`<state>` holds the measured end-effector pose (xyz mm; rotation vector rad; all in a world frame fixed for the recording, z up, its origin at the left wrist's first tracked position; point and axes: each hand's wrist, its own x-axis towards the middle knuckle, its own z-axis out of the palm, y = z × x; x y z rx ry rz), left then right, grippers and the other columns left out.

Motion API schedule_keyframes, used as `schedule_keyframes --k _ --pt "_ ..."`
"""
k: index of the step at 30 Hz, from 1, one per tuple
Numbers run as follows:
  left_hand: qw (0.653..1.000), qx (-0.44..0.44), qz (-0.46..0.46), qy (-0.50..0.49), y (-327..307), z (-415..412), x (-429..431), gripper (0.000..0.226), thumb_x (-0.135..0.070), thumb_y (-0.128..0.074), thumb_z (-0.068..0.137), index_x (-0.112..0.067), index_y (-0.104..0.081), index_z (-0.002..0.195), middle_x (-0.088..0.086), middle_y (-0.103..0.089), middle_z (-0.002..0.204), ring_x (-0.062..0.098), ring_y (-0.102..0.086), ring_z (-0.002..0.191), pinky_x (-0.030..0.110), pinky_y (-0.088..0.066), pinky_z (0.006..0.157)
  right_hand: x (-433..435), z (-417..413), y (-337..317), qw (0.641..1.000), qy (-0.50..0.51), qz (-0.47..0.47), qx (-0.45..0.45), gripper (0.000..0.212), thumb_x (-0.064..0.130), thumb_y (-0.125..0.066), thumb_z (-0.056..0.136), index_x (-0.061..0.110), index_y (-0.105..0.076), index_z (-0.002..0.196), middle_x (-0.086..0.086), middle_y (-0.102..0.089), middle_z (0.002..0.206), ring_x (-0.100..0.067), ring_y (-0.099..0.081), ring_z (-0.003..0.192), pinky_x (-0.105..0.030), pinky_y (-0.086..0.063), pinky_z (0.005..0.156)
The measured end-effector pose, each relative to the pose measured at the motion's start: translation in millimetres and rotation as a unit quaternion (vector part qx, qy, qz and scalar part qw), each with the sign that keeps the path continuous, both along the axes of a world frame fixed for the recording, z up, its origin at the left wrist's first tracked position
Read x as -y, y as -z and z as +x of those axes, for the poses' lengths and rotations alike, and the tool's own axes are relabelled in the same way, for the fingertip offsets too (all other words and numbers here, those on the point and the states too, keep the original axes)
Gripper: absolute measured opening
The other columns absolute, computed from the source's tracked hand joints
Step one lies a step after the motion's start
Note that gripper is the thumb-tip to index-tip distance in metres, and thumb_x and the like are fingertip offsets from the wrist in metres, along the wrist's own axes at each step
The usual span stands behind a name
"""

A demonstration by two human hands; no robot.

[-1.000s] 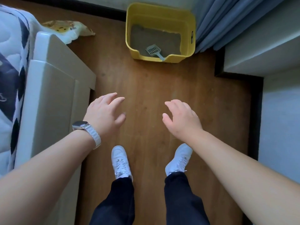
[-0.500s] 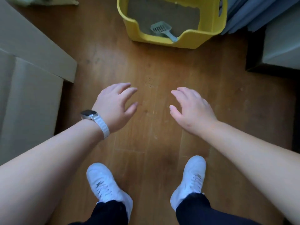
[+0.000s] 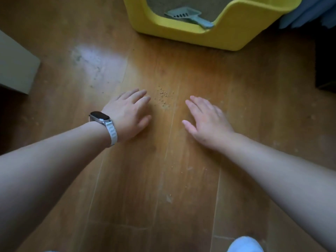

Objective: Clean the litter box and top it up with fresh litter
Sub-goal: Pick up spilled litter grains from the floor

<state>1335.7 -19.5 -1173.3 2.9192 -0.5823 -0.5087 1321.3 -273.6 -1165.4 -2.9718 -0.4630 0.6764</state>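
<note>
The yellow litter box (image 3: pixel 192 34) stands on the wooden floor at the top of the head view, holding grey-brown litter (image 3: pixel 160 4). A grey-blue slotted scoop (image 3: pixel 189 16) lies inside with its handle resting on the low front lip. My left hand (image 3: pixel 129 115), with a watch on the wrist, and my right hand (image 3: pixel 207 120) hover low over the floor in front of the box, palms down, fingers spread, holding nothing. Between them lies a small scatter of spilled litter grains (image 3: pixel 164 97).
A pale cabinet corner (image 3: pixel 16 70) juts in at the left edge. Blue curtain fabric (image 3: pixel 312 13) hangs at the top right, with a dark baseboard edge (image 3: pixel 325 70) below it. The toe of a white shoe (image 3: pixel 245 244) shows at the bottom.
The view has dropped and moved closer to the litter box. Both hands have come down close to the floor. My legs have left the frame.
</note>
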Motion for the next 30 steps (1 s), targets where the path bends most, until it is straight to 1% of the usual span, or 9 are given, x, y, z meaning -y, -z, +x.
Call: schedule_keyframes --k 4,7,11,15,19,21,24,27,30 --pt "1.000 -0.021 0.000 -0.022 17.4 19.1 13.1 0.079 -0.060 -0.037 0.093 -0.015 -0.014 0.154 0.004 -0.011 0.162 0.021 -0.007 0.149 0.037 -0.011 0.119 2.0 15.8 9.4 0.998 0.060 0.000 -0.001 0.075 0.059 -0.029 0.096 0.017 -0.007 0.155 -0.003 0.000 0.163 -0.021 -0.002 0.149 -0.039 -0.004 0.119" --pt "0.999 -0.033 0.025 -0.035 22.7 31.8 19.7 0.089 -0.069 -0.031 0.090 -0.014 -0.003 0.155 0.003 -0.001 0.163 0.019 0.000 0.150 0.040 -0.008 0.121 9.3 12.4 13.0 0.992 0.119 -0.018 -0.029 0.081 0.065 -0.022 0.095 0.015 0.001 0.154 -0.005 0.008 0.162 -0.022 0.005 0.149 -0.041 -0.002 0.121" --pt "0.999 -0.047 0.006 0.017 30.5 46.7 29.5 0.093 -0.071 -0.031 0.089 -0.014 -0.001 0.155 0.002 0.002 0.163 0.016 0.004 0.150 0.035 -0.001 0.120 24.8 4.6 25.9 0.986 0.152 -0.044 -0.058 0.087 0.070 -0.015 0.092 0.013 0.007 0.154 -0.005 0.015 0.161 -0.021 0.011 0.148 -0.043 -0.001 0.121" --pt "0.994 -0.035 -0.028 0.098 38.7 47.0 37.8 0.092 -0.071 -0.030 0.087 -0.013 -0.006 0.155 0.003 0.001 0.163 0.016 0.004 0.149 0.030 0.000 0.117 20.7 2.0 37.1 0.993 0.101 -0.035 -0.044 0.087 0.071 -0.013 0.091 0.014 0.010 0.153 -0.003 0.020 0.160 -0.019 0.015 0.148 -0.043 0.003 0.121" --pt "0.990 -0.036 -0.042 0.127 40.9 34.4 39.9 0.090 -0.067 -0.034 0.090 -0.011 -0.006 0.154 0.005 0.001 0.163 0.017 0.003 0.149 0.027 0.002 0.114 -0.6 -0.5 41.7 0.998 0.041 -0.012 -0.037 0.086 0.070 -0.012 0.091 0.014 0.009 0.153 -0.002 0.019 0.160 -0.017 0.016 0.147 -0.044 0.004 0.121" --pt "0.988 -0.029 -0.049 0.144 42.1 25.6 37.5 0.089 -0.066 -0.031 0.090 -0.007 -0.011 0.153 0.009 -0.003 0.162 0.020 -0.001 0.149 0.030 -0.001 0.117 -9.5 -2.3 42.6 0.999 0.010 0.001 -0.034 0.084 0.068 -0.014 0.092 0.013 0.007 0.153 -0.002 0.017 0.161 -0.016 0.015 0.148 -0.044 0.004 0.120" --pt "0.982 -0.036 -0.062 0.175 47.2 10.4 30.7 0.084 -0.061 -0.030 0.090 -0.004 -0.021 0.152 0.013 -0.013 0.160 0.024 -0.010 0.149 0.039 -0.016 0.120 -15.2 -7.2 42.3 0.997 -0.064 0.024 -0.034 0.079 0.063 -0.015 0.095 0.014 0.005 0.153 -0.001 0.014 0.162 -0.014 0.014 0.148 -0.043 0.006 0.120" --pt "0.982 -0.025 -0.082 0.170 47.8 -1.0 21.1 0.080 -0.056 -0.038 0.091 -0.001 -0.028 0.149 0.016 -0.022 0.158 0.027 -0.018 0.147 0.042 -0.022 0.118 -11.0 -7.5 41.8 0.993 -0.105 0.045 -0.025 0.078 0.061 -0.017 0.095 0.015 0.004 0.154 0.000 0.011 0.162 -0.013 0.012 0.148 -0.039 0.008 0.120" --pt "0.992 0.015 -0.069 0.109 42.0 -2.9 8.9 0.083 -0.060 -0.033 0.090 -0.003 -0.025 0.151 0.014 -0.019 0.159 0.025 -0.013 0.148 0.042 -0.016 0.119 -0.7 4.1 42.4 0.997 -0.065 0.027 -0.016 0.077 0.063 -0.016 0.096 0.017 0.009 0.153 0.001 0.016 0.161 -0.013 0.015 0.147 -0.040 0.007 0.120"
